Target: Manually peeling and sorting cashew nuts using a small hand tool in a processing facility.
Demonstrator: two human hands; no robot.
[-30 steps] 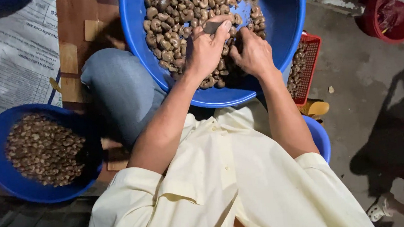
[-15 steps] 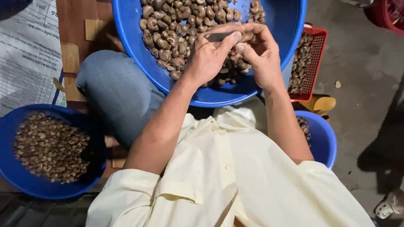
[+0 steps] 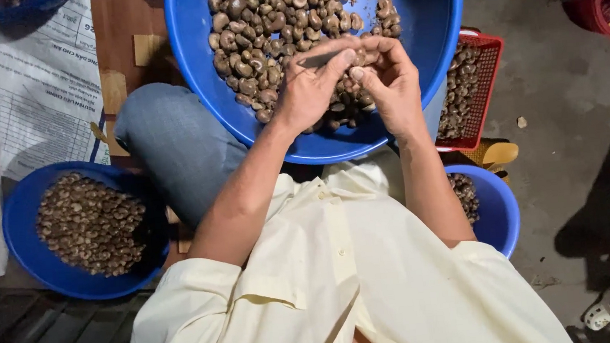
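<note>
Both hands meet over the near side of the large blue basin (image 3: 425, 26), which is heaped with brown, curved nuts in shell (image 3: 268, 18). The left hand (image 3: 308, 89) has its fingers closed on a thin grey blade (image 3: 320, 59), lying flat and pointing toward the right hand (image 3: 389, 81); the right fingers are pinched together on a single nut (image 3: 363, 60) at the blade's tip, held just above the heap. Judged step: one nut being split or picked open, mid-way. The next move looks to call for a steady pinch and a short, controlled push of the blade, clear of the fingertips. Around: a smaller blue bowl (image 3: 25, 243) of paler small pieces on the left, a red mesh basket (image 3: 490, 79) of nuts to the right, another blue bowl (image 3: 499, 212) below it. A white printed sack (image 3: 36, 85) with dark lettering lies flat at upper left; a red tub (image 3: 602, 8) at the far right corner.
</note>
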